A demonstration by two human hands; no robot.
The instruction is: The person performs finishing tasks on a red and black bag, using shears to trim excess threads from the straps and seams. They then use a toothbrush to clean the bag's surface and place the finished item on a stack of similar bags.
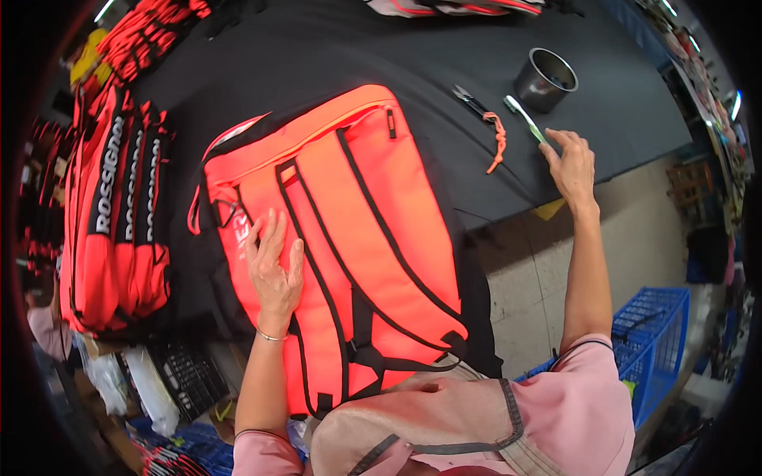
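A bright orange-red backpack with black-edged shoulder straps lies on the black-covered table, straps facing up. My left hand rests open on its left part, fingers spread over the fabric. Out to the right, my right hand has its thumb and fingers closed at the handle end of a white and green toothbrush. The toothbrush's head lies beside a metal cup. Left of the toothbrush are small thread snips with a knotted orange cord tied to them.
Several red and black backpacks stand stacked at the left. More red bags lie at the far left, and another bag sits at the far edge. A blue plastic crate stands on the floor at the right.
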